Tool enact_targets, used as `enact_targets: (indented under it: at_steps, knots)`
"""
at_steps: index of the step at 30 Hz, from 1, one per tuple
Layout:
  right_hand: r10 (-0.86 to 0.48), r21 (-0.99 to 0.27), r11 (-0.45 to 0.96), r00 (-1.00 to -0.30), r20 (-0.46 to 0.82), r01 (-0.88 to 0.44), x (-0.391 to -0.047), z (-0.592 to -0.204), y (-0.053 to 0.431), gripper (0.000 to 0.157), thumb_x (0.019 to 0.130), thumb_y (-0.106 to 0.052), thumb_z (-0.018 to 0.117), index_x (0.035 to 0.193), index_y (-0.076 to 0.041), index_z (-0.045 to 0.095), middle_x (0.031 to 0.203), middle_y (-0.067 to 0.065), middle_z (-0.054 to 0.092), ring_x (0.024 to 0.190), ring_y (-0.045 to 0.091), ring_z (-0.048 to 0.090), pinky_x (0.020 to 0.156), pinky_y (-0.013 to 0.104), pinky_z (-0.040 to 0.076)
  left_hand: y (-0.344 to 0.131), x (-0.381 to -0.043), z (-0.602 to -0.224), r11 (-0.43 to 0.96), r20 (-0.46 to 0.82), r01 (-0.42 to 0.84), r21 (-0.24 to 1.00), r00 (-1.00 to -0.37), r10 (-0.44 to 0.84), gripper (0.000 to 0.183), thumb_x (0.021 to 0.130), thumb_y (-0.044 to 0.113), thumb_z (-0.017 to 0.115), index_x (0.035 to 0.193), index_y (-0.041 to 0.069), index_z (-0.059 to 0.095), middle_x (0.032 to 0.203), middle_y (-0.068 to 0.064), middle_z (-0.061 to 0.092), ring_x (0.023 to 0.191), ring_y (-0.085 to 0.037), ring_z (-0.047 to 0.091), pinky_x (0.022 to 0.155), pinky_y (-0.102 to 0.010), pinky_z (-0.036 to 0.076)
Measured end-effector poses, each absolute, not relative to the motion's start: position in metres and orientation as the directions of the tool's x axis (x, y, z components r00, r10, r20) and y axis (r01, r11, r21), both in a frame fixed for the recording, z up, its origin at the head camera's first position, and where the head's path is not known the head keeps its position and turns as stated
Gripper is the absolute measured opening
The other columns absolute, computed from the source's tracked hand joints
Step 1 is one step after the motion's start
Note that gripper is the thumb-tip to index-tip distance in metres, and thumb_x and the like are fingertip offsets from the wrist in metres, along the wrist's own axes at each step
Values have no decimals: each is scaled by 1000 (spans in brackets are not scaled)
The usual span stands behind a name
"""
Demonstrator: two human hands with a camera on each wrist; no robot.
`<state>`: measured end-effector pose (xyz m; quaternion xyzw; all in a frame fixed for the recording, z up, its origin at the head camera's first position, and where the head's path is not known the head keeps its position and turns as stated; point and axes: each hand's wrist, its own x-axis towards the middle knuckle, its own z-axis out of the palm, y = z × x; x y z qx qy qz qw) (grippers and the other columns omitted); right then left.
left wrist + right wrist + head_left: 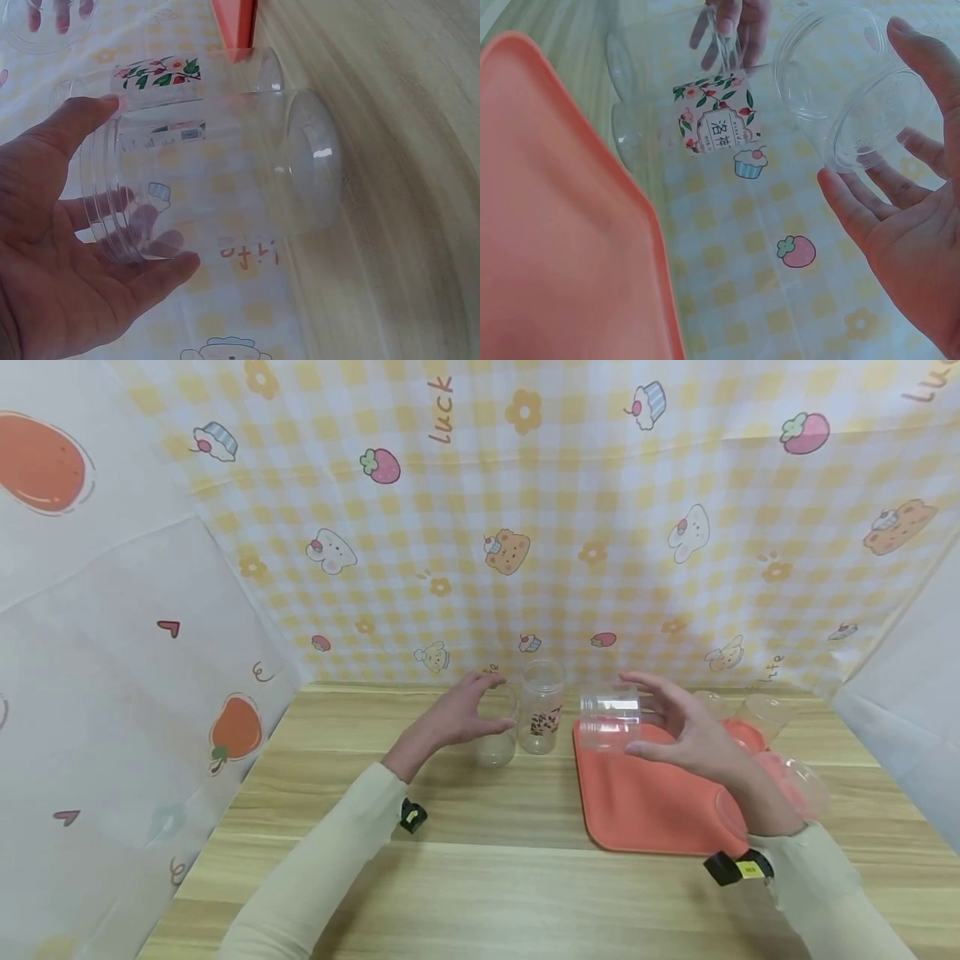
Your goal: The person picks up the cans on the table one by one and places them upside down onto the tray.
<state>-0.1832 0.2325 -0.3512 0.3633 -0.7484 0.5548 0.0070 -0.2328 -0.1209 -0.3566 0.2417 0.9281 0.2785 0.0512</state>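
Note:
My left hand [467, 712] curls its fingers and thumb round the rim of a clear plastic jar [232, 165], which stands upright on the wooden table. Right beside that jar is a second clear jar [542, 714] with a floral label [718, 120]. Above the left part of an orange tray [637, 810], my right hand [688, 728] grips a short clear jar [610, 718] by one end. That jar lies sideways in the air, apart from the labelled one. In the right wrist view its round rims [847, 82] show between thumb and fingers.
Several clear containers [765, 714] are on and around the tray's right side, partly behind my right arm. One clear round piece [806, 785] is near its right edge. A patterned cloth [450, 527] hangs behind the table [480, 893].

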Motion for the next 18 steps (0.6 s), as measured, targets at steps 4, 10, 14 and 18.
enact_targets:
  at_steps: [4, 10, 14, 18]
  knots:
    - [-535, -823, 135, -740, 408, -551, -183, -350, 235, 88, 78, 19, 77, 154, 3, 33, 154, 21, 36, 130, 21, 50, 104, 26, 46, -120, -233, -354, 740, 33, 421, 525, -878, 477, 76, 91, 40, 77, 152, 8, 45, 146, -15, 44, 129, -30, 49, 108, -45, 43]
    - [-531, -822, 167, -752, 389, -544, -179, -345, 236, 87, 80, 16, 78, 154, 2, 34, 151, 24, 38, 129, 21, 51, 103, 26, 46, -120, -234, -352, 749, 14, 412, 519, -880, 475, 76, 91, 41, 77, 152, 9, 45, 146, -15, 45, 129, -30, 50, 108, -45, 43]
    - [-529, -821, 187, -759, 379, -540, -177, -343, 238, 86, 80, 15, 78, 154, 2, 35, 151, 22, 39, 129, 20, 52, 103, 24, 46, -120, -233, -352, 751, 7, 406, 521, -881, 472, 75, 91, 40, 78, 151, 9, 45, 146, -15, 45, 128, -30, 50, 108, -46, 43]
    - [-527, -809, 198, -756, 388, -553, -177, -343, 241, 86, 80, 15, 79, 154, -1, 37, 150, 23, 41, 128, 20, 53, 102, 25, 47, -120, -232, -352, 749, 13, 412, 519, -880, 475, 75, 91, 39, 78, 151, 9, 45, 148, -15, 44, 130, -31, 49, 108, -46, 43]
